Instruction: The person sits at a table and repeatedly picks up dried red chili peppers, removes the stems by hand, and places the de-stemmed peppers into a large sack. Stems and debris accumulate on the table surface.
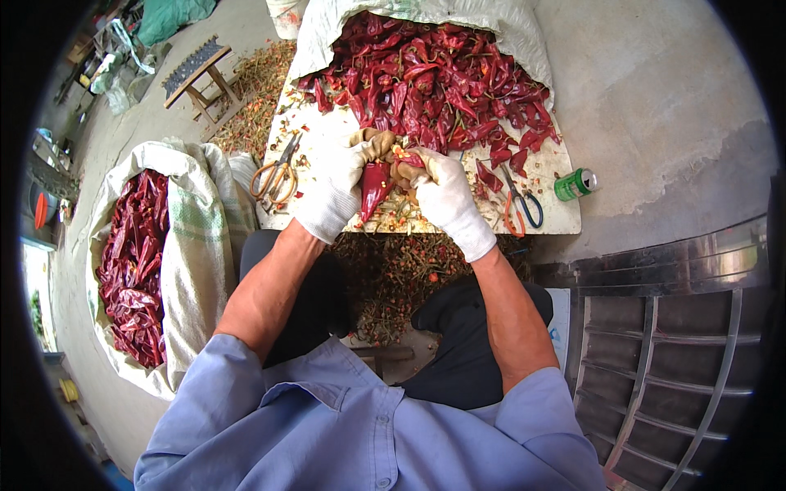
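Observation:
Both hands wear white knit work gloves with brown-stained fingertips and meet above the near part of a pale board (pixel 568 212). My left hand (pixel 338 178) grips a dried red chilli pepper (pixel 375 191), whose tip points down toward me. Against it, my right hand (pixel 443 187) pinches a red chilli piece (pixel 410 160) with yellowish seeds showing. The fingers partly hide where the two pieces meet, so I cannot tell if they are still joined. Just beyond the hands, a heap of dried red chillies (pixel 424 73) spills from a white woven sack (pixel 528 37).
Orange-handled scissors (pixel 276 175) lie left on the board; scissors with one orange and one blue handle (pixel 522 205) lie right, near a green drink can (pixel 575 184). A chilli-filled sack (pixel 199 227) stands at my left. Stem scraps (pixel 393 276) cover the floor below.

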`<state>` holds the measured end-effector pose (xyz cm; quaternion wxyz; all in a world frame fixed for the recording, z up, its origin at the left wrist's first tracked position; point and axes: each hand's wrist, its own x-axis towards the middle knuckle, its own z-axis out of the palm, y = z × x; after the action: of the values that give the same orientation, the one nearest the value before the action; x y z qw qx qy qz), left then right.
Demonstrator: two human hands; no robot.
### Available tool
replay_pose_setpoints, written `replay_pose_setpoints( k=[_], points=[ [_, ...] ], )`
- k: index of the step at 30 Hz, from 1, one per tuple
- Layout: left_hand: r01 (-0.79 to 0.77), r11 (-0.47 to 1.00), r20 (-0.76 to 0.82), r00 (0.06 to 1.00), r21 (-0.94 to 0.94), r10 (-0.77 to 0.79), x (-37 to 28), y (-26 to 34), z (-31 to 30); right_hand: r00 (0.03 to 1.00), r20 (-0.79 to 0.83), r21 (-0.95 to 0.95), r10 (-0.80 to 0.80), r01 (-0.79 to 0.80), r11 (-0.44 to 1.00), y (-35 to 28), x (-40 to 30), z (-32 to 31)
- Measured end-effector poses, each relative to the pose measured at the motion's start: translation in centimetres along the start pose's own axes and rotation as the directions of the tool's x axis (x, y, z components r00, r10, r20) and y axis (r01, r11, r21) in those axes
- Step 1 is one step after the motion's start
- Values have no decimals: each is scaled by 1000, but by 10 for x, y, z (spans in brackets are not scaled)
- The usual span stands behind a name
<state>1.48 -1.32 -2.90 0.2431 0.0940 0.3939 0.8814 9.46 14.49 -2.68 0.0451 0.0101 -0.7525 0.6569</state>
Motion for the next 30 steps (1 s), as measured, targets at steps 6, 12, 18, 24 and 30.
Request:
replay_pose_setpoints(
  k=[6,12,18,24,30],
  points=[
    [-5,966,-111,993,259,35,4,9,4,935,-146,-443,-324,231,866,-12,-12,6],
    [-155,967,-170,967,201,190,25,40,-15,970,-236,-193,-55,9,981,-16,-22,10],
    [-196,976,93,978,91,187,2,10,13,979,-163,369,122,-54,928,-10,-6,29],
    [-189,861,34,980,473,197,-9,15,29,956,-173,558,236,-103,824,-5,-3,23],
    [-193,711,140,981,676,133,-6,35,16,958,-77,550,276,-190,813,-7,-9,8]
  ],
)
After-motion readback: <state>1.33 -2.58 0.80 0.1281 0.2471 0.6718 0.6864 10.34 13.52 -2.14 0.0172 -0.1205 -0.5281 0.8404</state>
